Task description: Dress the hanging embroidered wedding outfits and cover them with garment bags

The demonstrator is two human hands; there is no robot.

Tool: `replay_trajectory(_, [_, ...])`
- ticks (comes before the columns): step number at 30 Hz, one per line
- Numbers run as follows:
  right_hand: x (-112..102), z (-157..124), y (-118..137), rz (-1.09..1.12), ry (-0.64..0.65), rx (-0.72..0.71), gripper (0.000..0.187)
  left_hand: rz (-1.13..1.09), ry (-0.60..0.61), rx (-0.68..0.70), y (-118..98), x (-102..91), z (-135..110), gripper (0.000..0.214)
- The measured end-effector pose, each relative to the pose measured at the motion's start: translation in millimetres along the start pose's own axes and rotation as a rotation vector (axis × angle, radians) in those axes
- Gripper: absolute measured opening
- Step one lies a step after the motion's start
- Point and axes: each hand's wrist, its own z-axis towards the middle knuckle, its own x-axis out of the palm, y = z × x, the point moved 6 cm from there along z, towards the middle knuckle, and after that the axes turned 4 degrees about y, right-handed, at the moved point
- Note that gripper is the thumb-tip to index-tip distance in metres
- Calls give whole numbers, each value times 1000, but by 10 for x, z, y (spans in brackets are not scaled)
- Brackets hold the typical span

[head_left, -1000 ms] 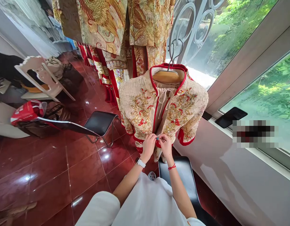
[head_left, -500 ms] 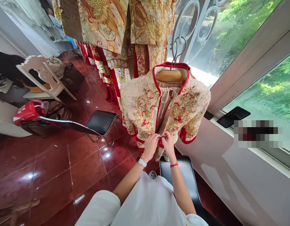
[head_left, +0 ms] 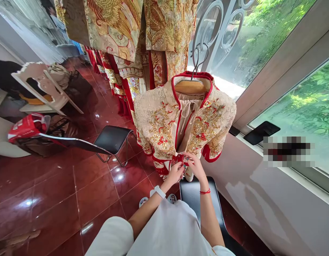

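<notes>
An embroidered cream jacket with red trim, gold beadwork and red motifs hangs in front of me on a wooden hanger with a metal hook. Its front is parted, showing a lining and a tied drawstring. My left hand is closed low at the front, its fingertips at the red-trimmed hem. Just above and to the right, my right hand pinches the red edge of the jacket's front. A small bluish bit shows between the fingertips; I cannot tell what it is.
More embroidered garments hang behind. A black-seated chair stands left, and another black seat is below the jacket. Windows and a sill with a dark phone-like slab line the right. A red bag lies at far left.
My left hand has moved down a little below the right. My right hand has turned, its fingers now reaching leftward across the jacket's edge. The view has shifted slightly.
</notes>
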Motion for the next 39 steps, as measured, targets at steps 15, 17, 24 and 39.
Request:
replay_trajectory(15, [501,385,-28,-155,-221,281,25,459,-520,-68,-73,-591,214,20])
replay_trajectory(17, [545,445,-35,-128,-242,301,24,466,-514,-28,-47,-581,176,20])
replay_trajectory(24, [638,464,-124,103,-122,354,29,691,-403,-157,39,-584,138,46])
replay_trajectory(39, [619,301,178,501,34,440,21,823,-169,-64,-115,-347,288,32])
